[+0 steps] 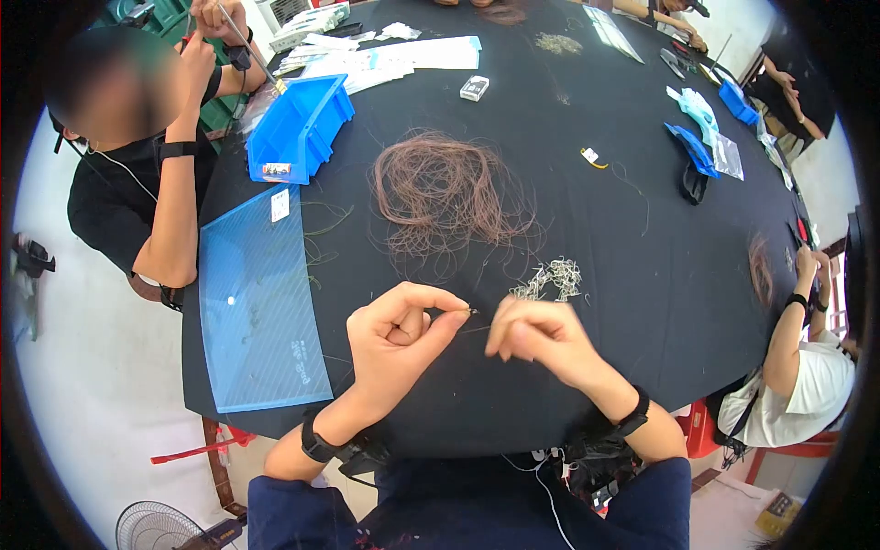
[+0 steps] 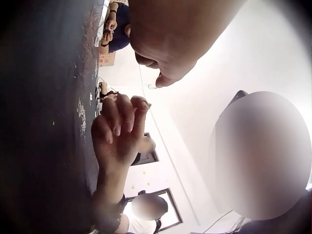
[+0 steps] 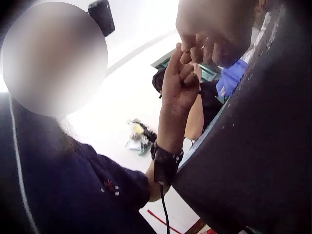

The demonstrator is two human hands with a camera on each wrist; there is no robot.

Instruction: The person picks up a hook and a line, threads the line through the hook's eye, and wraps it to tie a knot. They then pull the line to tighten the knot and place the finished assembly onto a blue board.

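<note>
My left hand (image 1: 394, 335) pinches a small hook (image 1: 473, 312) between thumb and index finger. A bit of the hook's thin wire shape shows past the fingertips in the left wrist view. My right hand (image 1: 545, 335), blurred in the head view, is close by on the right with fingers curled and thumb against them. A fine thread (image 1: 475, 328) stretches across the gap toward the right fingertips. Just beyond the right hand lies a pile of small silvery hooks (image 1: 555, 278). Farther back spreads a loose tangle of brown thread (image 1: 440, 192).
A blue ribbed sheet (image 1: 257, 312) covers the table's left side, with a blue bin (image 1: 307, 124) behind it. White papers (image 1: 394, 60) and a small box (image 1: 474, 88) lie at the back. Other people sit around the black table (image 1: 632, 302).
</note>
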